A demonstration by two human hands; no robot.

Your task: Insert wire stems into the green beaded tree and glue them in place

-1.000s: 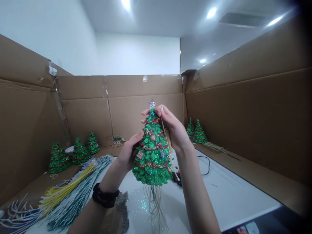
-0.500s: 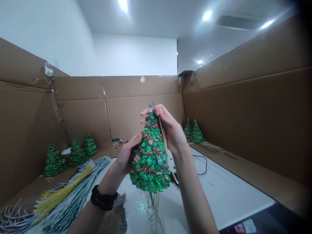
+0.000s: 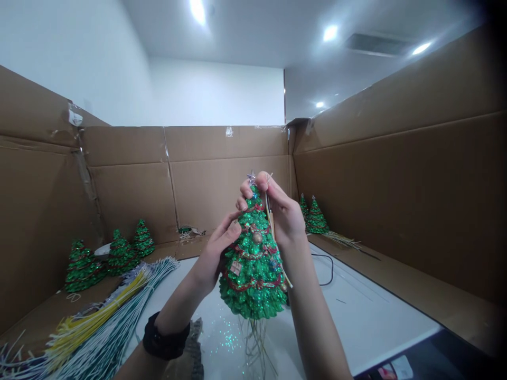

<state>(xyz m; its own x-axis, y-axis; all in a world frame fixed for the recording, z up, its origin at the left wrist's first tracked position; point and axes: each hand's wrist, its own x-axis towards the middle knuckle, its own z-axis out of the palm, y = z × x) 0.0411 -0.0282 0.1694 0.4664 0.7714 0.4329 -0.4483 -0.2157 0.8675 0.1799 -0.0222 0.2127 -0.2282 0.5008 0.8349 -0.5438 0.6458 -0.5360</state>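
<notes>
Now the left hand point(image 3: 216, 253) holds the small glittery green Christmas tree point(image 3: 252, 269) at its side — the right hand point(image 3: 279, 214) pinches thin pale wires point(image 3: 270, 211) near the tree's top.

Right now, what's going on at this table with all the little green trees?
A person is holding a glittery green Christmas tree up over the white table. The left hand steadies its side, while the right hand pinches near the star on top, with a thin stick alongside. Thin wires hang from the tree's base. Bundles of white and yellow wires lie at the left, and more small trees stand by the cardboard walls.
</notes>
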